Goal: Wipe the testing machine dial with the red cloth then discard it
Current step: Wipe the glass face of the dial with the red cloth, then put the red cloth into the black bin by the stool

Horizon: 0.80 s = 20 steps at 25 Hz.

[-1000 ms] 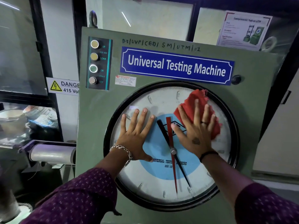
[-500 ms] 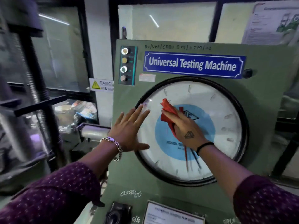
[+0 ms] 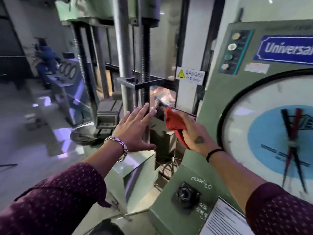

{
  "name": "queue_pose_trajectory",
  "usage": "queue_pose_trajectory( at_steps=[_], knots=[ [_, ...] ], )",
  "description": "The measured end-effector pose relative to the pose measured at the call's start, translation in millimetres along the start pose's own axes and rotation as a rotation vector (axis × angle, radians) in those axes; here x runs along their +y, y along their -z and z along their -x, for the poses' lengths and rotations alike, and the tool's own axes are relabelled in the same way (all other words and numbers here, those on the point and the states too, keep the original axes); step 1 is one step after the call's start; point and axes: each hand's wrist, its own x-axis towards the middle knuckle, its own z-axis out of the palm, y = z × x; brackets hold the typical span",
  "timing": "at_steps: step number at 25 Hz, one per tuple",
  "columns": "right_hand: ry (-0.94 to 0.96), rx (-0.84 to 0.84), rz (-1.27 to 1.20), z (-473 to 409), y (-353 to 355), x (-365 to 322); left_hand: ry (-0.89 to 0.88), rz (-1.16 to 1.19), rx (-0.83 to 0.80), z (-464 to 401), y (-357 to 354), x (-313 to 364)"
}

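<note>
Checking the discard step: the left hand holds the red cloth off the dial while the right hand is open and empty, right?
Hands are swapped. The head view shows the right hand holding the red cloth off the dial, while the left hand is open and empty.

red cloth (image 3: 174, 123), green cabinet (image 3: 220, 92), white-and-blue dial (image 3: 264, 133)

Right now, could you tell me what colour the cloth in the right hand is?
Red cloth, held in the right hand; head view.
</note>
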Motion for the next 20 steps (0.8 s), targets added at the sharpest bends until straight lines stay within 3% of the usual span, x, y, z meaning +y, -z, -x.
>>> queue_pose_trajectory(
  at_steps=[5,8,14,20],
  knots=[
    [0.120,-0.158,-0.013,-44,-124,-82,0.221,0.019,0.009,82,-15,-129],
    [0.019,-0.163,-0.105,-48,-148,-95,0.231,0.018,0.004,99,-21,-152],
    [0.002,-0.326,-0.175,-38,-272,-150,0.365,0.034,-0.121,176,-63,-249],
    [-0.068,-0.450,-0.196,-16,-387,-165,0.455,0.102,-0.238,242,-129,-297]
  ],
)
